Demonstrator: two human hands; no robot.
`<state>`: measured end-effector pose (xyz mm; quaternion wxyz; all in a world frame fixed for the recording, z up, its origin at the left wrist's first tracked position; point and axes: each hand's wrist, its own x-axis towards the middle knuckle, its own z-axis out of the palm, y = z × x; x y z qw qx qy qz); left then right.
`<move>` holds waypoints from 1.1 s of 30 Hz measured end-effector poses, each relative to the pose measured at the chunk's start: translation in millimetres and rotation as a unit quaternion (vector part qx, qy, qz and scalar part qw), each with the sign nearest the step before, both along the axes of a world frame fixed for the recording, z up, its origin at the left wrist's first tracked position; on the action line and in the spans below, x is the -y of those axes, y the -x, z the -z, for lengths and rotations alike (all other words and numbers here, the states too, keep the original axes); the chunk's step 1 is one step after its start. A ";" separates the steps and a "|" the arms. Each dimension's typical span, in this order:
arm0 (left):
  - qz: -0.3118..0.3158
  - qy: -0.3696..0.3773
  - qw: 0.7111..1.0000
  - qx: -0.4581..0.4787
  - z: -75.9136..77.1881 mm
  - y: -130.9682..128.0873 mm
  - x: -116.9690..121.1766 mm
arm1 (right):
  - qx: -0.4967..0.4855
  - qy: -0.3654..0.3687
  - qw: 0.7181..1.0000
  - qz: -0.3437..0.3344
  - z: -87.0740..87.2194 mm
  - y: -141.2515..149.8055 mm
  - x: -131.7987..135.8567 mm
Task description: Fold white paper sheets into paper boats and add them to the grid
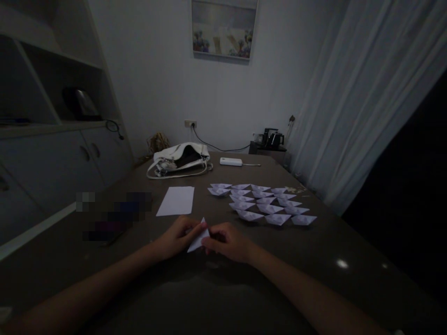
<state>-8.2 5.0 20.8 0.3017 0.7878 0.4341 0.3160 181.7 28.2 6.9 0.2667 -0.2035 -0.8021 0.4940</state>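
Between my two hands, just above the near middle of the table, is a small folded piece of white paper (197, 241) with a pointed top and a slanting lower edge. My left hand (176, 236) pinches it from the left, thumb near its upper part. From the right, my right hand (228, 242) grips its other side with thumb and fingers closed. The fingers cover part of the paper. Several white paper boats (278, 218) stand in rows to the right, beyond my right hand. A stack of white paper sheets (176, 201) lies flat beyond my left hand.
A white handbag (181, 158) sits open at the table's far end, beside a white power bank (231, 161) with a short cable. A blurred-out patch (120, 214) covers something at left. Small scraps (296, 190) lie by the right edge. A curtain (335, 102) hangs at right.
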 end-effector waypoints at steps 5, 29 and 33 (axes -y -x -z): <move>0.055 0.015 0.998 -0.013 -4.2 -2.2 1.5 | -0.039 -0.014 0.997 0.063 -4.8 -1.2 -3.6; 0.101 0.214 0.940 0.244 3.0 0.4 -6.5 | -0.028 0.069 0.997 0.011 3.8 -7.0 -21.5; 0.111 0.240 0.928 0.263 2.7 -1.7 -4.5 | -0.014 0.071 0.997 -0.006 4.1 -6.3 -21.2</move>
